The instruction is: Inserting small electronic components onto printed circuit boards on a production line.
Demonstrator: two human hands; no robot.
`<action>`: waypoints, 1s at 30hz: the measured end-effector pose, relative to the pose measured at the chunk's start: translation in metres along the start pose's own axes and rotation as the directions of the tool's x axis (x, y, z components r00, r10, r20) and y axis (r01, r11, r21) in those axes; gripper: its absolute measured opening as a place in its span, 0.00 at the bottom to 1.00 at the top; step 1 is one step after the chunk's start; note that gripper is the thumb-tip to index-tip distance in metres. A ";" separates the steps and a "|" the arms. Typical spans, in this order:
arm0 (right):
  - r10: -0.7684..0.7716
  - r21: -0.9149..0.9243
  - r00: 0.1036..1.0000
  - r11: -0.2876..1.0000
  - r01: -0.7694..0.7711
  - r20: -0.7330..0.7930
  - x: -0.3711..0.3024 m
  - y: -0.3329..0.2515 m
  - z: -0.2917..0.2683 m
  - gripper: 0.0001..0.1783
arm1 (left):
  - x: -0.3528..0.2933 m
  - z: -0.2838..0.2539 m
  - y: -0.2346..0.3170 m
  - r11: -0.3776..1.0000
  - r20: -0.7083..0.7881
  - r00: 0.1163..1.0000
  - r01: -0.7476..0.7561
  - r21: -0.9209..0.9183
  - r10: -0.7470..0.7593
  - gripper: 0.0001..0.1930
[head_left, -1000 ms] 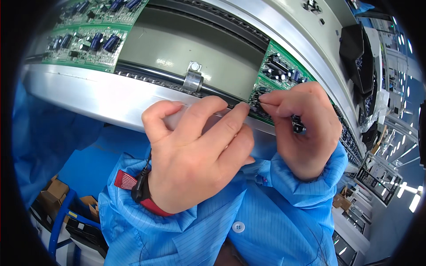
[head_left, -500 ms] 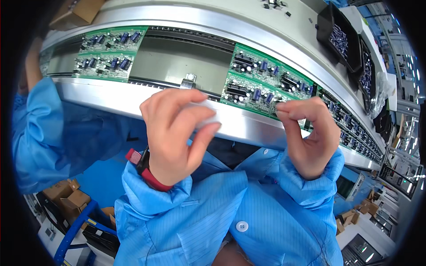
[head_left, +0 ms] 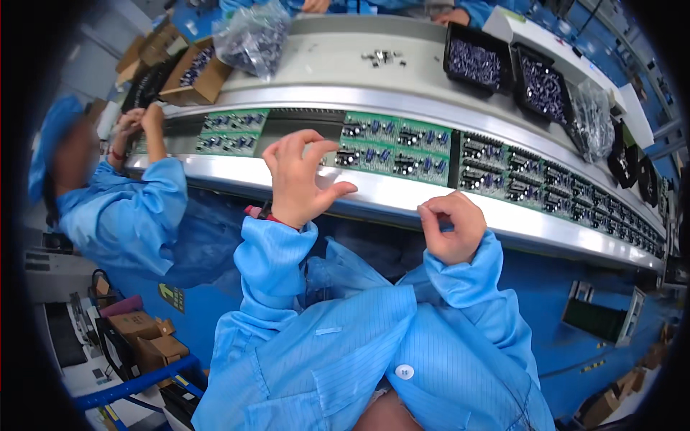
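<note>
Left hand (head_left: 296, 183) spread wide, nothing visible in it; right hand (head_left: 458, 228) pinched closed, can't tell if I've got a part. Green circuit board (head_left: 395, 147) sits on the conveyor (head_left: 384, 189) ahead. Likely between placements; next calls for fingertip aim.

Behind my left grip (head_left: 296, 179) sit a red wristband (head_left: 253, 211) and its dark fastener (head_left: 267, 210). Loose, wrinkled blue sleeves (head_left: 273, 248) reach up behind it and my right grip (head_left: 454, 226). Below both, my blue smock (head_left: 359, 345) shows fine darker stripes and a round white button (head_left: 405, 372).
</note>
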State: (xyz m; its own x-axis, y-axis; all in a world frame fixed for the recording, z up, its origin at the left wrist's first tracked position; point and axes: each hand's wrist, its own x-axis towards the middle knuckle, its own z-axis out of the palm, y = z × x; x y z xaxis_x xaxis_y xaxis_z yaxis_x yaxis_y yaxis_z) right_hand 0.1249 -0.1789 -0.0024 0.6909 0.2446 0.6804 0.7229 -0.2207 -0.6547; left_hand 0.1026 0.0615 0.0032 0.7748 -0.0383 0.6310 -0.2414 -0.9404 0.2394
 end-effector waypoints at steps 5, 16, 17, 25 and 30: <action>-0.008 0.046 1.000 0.999 0.007 0.017 -0.009 -0.004 -0.001 0.08 | -0.012 0.003 -0.001 0.996 0.028 0.996 0.088 0.002 -0.088 0.29; 0.312 0.344 0.930 0.866 -0.362 0.192 -0.006 -0.011 -0.043 0.06 | 0.031 -0.036 -0.032 0.749 0.192 0.865 0.499 -0.437 -0.464 0.11; 0.302 0.365 0.946 0.872 -0.325 0.120 -0.001 -0.011 -0.063 0.07 | 0.048 -0.040 -0.030 0.785 0.165 0.868 0.494 -0.375 -0.467 0.11; 0.327 -0.434 0.813 0.717 -0.545 -0.482 0.085 0.067 -0.343 0.06 | 0.134 -0.014 -0.017 0.897 0.255 0.924 0.351 -0.270 -0.285 0.09; 0.571 -0.782 0.756 0.291 -0.551 -0.321 0.137 0.172 -0.438 0.08 | 0.110 0.003 -0.012 0.815 0.416 0.847 0.479 -0.327 -0.331 0.09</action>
State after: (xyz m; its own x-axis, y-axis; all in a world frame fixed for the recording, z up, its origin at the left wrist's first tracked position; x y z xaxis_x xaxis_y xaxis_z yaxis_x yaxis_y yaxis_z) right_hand 0.3481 -0.5970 0.1229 0.9381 -0.2438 0.2461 -0.1627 -0.9373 -0.3082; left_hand 0.1925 0.0678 0.0674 0.9792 0.1382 0.1488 -0.0171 -0.6742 0.7383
